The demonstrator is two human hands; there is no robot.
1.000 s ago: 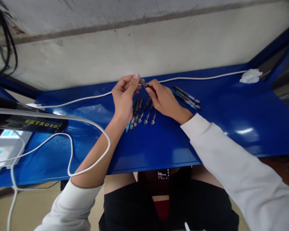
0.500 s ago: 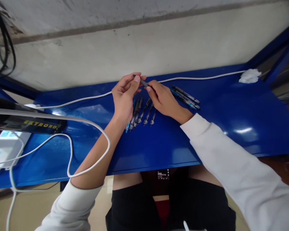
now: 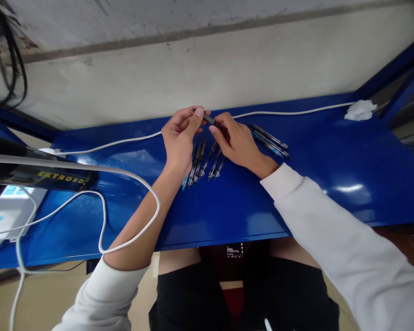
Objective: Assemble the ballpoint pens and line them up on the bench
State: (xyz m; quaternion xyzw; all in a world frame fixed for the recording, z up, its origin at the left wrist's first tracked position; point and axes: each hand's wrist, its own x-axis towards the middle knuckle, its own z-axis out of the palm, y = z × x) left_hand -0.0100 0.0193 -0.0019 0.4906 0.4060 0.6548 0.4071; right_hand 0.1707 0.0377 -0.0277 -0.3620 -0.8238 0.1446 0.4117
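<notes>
Near the back edge of the blue table, my left hand (image 3: 182,133) pinches one end of a dark pen (image 3: 209,120) between thumb and fingers. The fingers of my right hand (image 3: 235,140) are closed round the pen's other end, which they partly hide. Below and between the hands lies a row of several clear-barrelled pens (image 3: 197,165), mostly black, with a blue one at its left. A second group of pens (image 3: 269,140), black and blue, rests just right of my right hand.
A white cable (image 3: 286,112) runs along the back to a crumpled white wad (image 3: 360,110). At the left are a black box (image 3: 48,172), a white power strip (image 3: 7,211) and a looped white cable (image 3: 152,216) in front of my left forearm. A wall rises behind the table (image 3: 227,220).
My right hand has shifted slightly along the pen, away from my left hand, and more of the pen's dark middle shows between them. The whole view has moved a little.
</notes>
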